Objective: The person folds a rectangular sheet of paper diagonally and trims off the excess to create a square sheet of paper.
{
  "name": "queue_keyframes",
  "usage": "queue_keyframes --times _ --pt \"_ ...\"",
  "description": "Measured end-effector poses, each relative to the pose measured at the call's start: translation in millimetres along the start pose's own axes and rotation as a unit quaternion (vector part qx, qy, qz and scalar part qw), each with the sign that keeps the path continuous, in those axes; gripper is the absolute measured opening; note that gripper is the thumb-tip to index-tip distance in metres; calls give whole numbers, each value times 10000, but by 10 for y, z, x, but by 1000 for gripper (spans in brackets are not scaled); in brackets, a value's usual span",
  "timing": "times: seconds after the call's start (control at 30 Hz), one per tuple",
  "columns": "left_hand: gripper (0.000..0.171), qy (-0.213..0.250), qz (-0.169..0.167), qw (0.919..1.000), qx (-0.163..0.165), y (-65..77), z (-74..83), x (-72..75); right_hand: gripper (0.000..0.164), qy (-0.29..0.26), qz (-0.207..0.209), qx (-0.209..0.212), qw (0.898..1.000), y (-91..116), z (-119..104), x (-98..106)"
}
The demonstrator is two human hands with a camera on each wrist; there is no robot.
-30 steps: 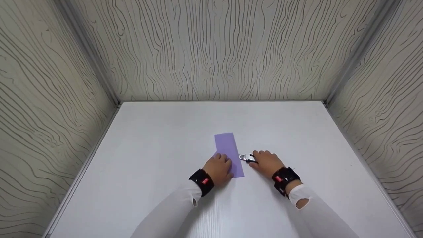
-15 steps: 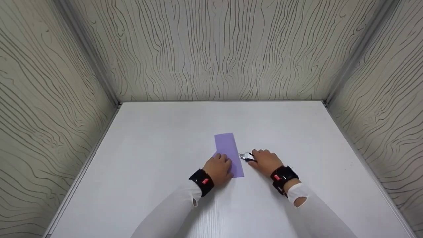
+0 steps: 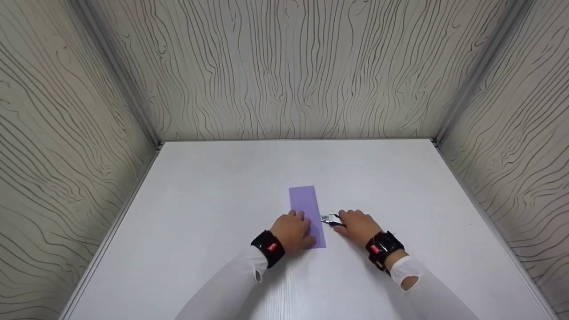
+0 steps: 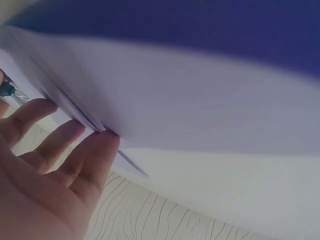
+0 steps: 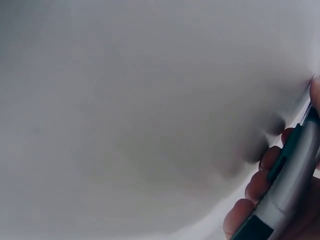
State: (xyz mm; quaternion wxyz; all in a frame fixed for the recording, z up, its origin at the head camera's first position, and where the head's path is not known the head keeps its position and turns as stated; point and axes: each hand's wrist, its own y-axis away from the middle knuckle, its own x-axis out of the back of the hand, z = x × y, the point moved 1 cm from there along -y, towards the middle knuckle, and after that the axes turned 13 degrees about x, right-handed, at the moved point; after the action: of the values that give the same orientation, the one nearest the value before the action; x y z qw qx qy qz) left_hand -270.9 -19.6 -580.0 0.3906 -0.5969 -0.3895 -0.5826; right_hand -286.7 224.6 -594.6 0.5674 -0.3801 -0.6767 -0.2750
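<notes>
A narrow strip of folded purple paper [image 3: 304, 198] lies on the white table, running away from me. My left hand [image 3: 291, 231] rests palm down over its left side and near part, its bent fingertips pressing the sheet. In the left wrist view, the fingers [image 4: 95, 155] touch the paper along a fold line. My right hand [image 3: 360, 226] grips the handles of a small silver and dark hole punch [image 3: 330, 219]. The punch's metal head meets the paper's right edge; the bite itself is too small to make out. In the right wrist view, several fingers wrap the silver handle [image 5: 295, 175].
The white table [image 3: 213, 191] spreads around both hands. Wood-patterned panels [image 3: 284, 71] rise at the back and on both sides, joined by grey corner posts. Black bands [image 3: 268, 249] circle both wrists.
The view has tipped slightly, so everything sits a little lower. A purple corner left of my left fingers no longer shows, and the left thumb is spread wider. The punch's handles look farther apart than half a second ago.
</notes>
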Motion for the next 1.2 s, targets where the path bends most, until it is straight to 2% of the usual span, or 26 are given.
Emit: queue_keyframes --times 0.2,0.43,0.63,0.9,1.07,1.2 --pt "42 117 236 9997 10 -35 -11 -54 29 2 76 109 9999 119 -74 1" --pt "48 107 137 9998 -4 -42 -12 -81 29 -22 -4 178 9998 217 -165 23" --pt "51 288 -44 9996 53 -64 4 -93 31 95 13 174 9998 206 -194 60" --pt "49 296 17 9996 -38 -83 -6 -106 31 103 24 70 9999 197 -149 25" --pt "51 257 11 9997 -6 -76 -13 -92 31 56 102 155 9998 159 -130 -2" --pt "53 258 -25 9997 3 -67 -12 -74 31 83 66 51 9999 159 -122 2"
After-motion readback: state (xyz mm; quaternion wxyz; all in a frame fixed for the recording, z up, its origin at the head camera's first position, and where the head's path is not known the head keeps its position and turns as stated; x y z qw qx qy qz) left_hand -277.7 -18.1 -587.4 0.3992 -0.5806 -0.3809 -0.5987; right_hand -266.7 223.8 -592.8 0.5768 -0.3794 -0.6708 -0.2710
